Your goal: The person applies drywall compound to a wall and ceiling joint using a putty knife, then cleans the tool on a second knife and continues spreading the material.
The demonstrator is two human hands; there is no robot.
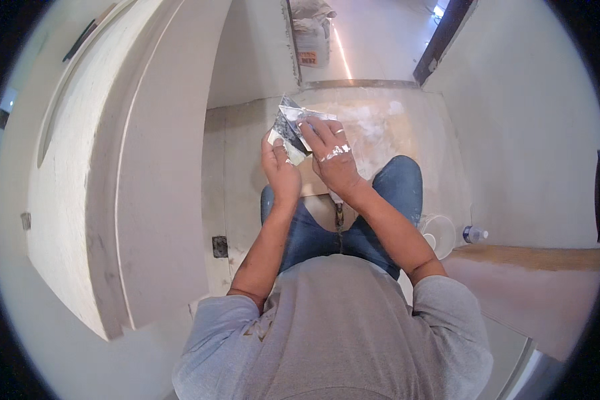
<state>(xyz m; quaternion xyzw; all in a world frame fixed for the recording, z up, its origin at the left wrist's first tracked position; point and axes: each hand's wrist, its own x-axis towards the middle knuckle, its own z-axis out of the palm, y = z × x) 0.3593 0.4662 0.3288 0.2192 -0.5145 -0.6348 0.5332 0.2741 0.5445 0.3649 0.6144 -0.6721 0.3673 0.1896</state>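
Observation:
My left hand (283,175) is closed on a flat scraper (287,148) with a pale edge, its dark face smeared with white paste. Over it, my right hand (337,160) grips a putty knife (307,115) with a broad metal blade, also streaked white. The two blades meet or overlap in front of me; I cannot tell whether they touch. White paste marks the back and a finger of my right hand. Below the hands, between my knees, shows a tan flat surface (313,179). A narrow dark and white object (340,215) lies near my lap, its kind unclear.
A white door (160,173) stands close on my left. Ahead, a filled bag (312,40) stands beyond the doorway sill (360,84). A white bucket (450,230) and a plastic bottle (475,234) are by my right knee, near a pale board (547,287). White patches mark the floor (440,153).

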